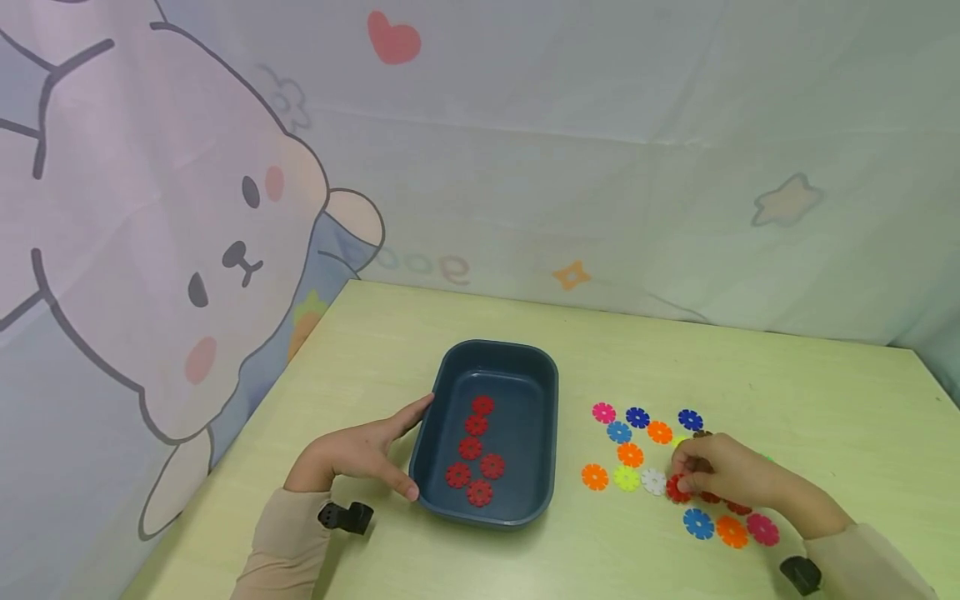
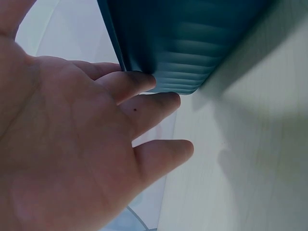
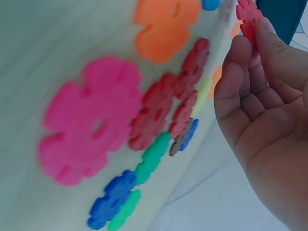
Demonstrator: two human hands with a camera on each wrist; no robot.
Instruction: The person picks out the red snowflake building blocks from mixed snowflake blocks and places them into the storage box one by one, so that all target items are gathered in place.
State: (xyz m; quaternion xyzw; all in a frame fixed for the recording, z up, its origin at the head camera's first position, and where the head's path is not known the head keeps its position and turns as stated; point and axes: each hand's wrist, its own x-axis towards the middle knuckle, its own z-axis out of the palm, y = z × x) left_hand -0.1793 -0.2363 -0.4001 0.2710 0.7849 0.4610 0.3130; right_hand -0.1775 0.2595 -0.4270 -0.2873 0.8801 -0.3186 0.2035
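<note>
My left hand [image 1: 362,452] rests against the left side of a dark blue plastic basin [image 1: 525,454], its thumb and fingers spread along the rim. In the left wrist view, the fingers [image 2: 161,156] of that hand are fairly straight, and some touch the basin's outer wall. Several red notched flower discs [image 1: 470,448] lie inside the basin. On the right, my right hand [image 1: 727,471] pinches one red flower disc [image 3: 247,12] between thumb and fingertips. Below and around this hand, more red discs [image 3: 154,113] lie on the table, partly hidden from the head view.
Loose flower discs of other colours surround the right hand: an orange disc [image 1: 595,477], a white disc [image 1: 653,481], a dark blue disc [image 1: 691,419] and a pink disc [image 1: 762,529] among them. The pale table [image 1: 390,333] meets a printed cloth backdrop [image 1: 525,167] behind.
</note>
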